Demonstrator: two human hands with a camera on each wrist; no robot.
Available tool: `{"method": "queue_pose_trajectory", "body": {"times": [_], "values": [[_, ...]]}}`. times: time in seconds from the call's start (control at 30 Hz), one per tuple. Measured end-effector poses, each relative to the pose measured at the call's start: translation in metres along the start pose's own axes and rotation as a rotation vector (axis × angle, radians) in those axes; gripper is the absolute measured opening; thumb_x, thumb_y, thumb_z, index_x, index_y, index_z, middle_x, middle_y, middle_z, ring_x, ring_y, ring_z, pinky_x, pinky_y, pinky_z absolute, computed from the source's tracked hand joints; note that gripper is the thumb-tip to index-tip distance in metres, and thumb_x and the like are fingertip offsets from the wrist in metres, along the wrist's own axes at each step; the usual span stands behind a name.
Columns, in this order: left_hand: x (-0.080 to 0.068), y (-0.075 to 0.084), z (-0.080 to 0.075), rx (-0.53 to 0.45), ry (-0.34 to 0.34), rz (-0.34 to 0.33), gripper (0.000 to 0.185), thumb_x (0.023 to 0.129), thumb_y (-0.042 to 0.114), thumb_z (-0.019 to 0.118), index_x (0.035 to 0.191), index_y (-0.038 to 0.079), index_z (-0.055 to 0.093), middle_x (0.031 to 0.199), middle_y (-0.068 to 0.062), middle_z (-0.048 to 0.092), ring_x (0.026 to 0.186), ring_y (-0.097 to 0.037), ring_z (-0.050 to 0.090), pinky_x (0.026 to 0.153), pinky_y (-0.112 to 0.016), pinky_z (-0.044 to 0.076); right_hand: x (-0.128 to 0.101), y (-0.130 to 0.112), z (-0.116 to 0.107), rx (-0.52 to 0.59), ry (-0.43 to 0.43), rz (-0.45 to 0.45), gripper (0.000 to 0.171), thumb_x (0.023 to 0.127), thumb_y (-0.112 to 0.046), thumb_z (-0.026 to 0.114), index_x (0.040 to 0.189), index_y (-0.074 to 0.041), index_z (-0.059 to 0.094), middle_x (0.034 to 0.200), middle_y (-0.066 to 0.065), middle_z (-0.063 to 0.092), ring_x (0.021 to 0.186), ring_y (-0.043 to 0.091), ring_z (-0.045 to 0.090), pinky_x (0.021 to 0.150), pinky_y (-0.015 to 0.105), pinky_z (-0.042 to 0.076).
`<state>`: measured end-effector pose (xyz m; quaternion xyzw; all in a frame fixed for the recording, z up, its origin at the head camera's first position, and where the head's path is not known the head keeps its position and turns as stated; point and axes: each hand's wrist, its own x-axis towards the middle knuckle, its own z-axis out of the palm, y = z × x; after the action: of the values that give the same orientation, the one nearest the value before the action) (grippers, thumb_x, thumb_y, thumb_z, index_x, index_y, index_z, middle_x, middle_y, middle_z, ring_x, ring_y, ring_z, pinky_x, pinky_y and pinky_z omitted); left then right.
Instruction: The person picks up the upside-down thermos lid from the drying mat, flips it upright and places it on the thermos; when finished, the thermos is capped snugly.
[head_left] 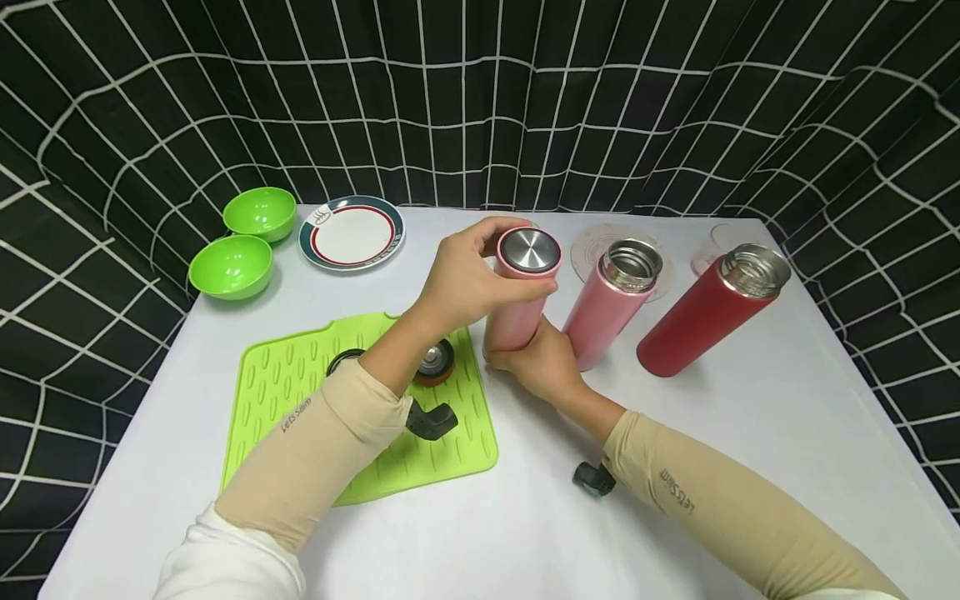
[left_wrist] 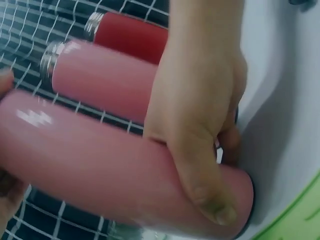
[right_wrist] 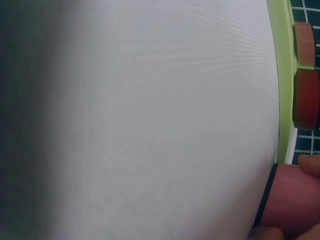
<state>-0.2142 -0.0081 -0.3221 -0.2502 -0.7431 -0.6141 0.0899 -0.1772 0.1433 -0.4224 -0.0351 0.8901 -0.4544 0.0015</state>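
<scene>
We hold the pink flask [head_left: 520, 308] upright between our hands: the left hand [head_left: 468, 279] curls around its capped top, fingers on the pink lid with the steel disc [head_left: 530, 249], and the right hand [head_left: 543, 362] wraps its base where it meets the worktop [head_left: 750, 417]. Its long axis runs near vertical, the lid end up and leaning slightly away from us. The main risk, as we judge it, is to the right of our hands: the open pink flask [head_left: 611, 300] stands just beside the right hand, with the red flask [head_left: 708, 308] further right, both lidless. A sideways twist or slip of the base could knock the near one over. Loose lids [head_left: 435, 362] lie on the green mat [head_left: 300, 392] under our left forearm, which could drag them.
</scene>
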Motion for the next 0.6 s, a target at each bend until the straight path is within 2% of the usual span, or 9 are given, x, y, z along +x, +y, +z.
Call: {"method": "queue_pose_trajectory", "body": {"times": [0.1, 0.2, 0.43, 0.6], "values": [[0.006, -0.007, -0.001, -0.063, -0.069, -0.016, 0.061, 0.065, 0.019, 0.092, 0.12, 0.012, 0.067, 0.105, 0.008, 0.069, 0.095, -0.012, 0.063, 0.082, -0.032, 0.052, -0.001, 0.001, 0.0, -0.007, 0.006, 0.012, 0.058, 0.065, -0.024, 0.088, 0.111, -0.01, 0.055, 0.092, 0.003, 0.066, 0.083, 0.019, 0.062, 0.078, 0.033, 0.05], [0.009, -0.01, 0.0, -0.108, -0.102, -0.027, 0.062, 0.065, 0.013, 0.092, 0.121, 0.009, 0.067, 0.107, 0.002, 0.07, 0.097, -0.015, 0.064, 0.084, -0.032, 0.052, 0.0, 0.002, -0.001, -0.009, 0.01, 0.015, 0.059, 0.065, -0.024, 0.087, 0.111, -0.009, 0.054, 0.092, 0.004, 0.066, 0.083, 0.019, 0.062, 0.078, 0.033, 0.05], [0.007, -0.013, 0.0, -0.16, -0.12, -0.042, 0.062, 0.068, 0.013, 0.09, 0.124, 0.01, 0.064, 0.11, 0.002, 0.068, 0.098, -0.017, 0.063, 0.086, -0.034, 0.052, 0.0, -0.001, 0.002, 0.006, 0.013, 0.016, 0.06, 0.066, -0.023, 0.086, 0.114, -0.009, 0.052, 0.093, 0.004, 0.065, 0.084, 0.02, 0.061, 0.078, 0.033, 0.049], [0.004, -0.012, 0.002, -0.147, -0.136, -0.027, 0.064, 0.072, 0.017, 0.088, 0.128, 0.013, 0.059, 0.115, 0.004, 0.064, 0.103, -0.014, 0.061, 0.089, -0.032, 0.051, -0.003, 0.001, 0.001, 0.053, -0.02, 0.024, 0.071, 0.069, -0.023, 0.086, 0.126, -0.008, 0.045, 0.106, 0.007, 0.062, 0.096, 0.022, 0.06, 0.086, 0.036, 0.048]]}}
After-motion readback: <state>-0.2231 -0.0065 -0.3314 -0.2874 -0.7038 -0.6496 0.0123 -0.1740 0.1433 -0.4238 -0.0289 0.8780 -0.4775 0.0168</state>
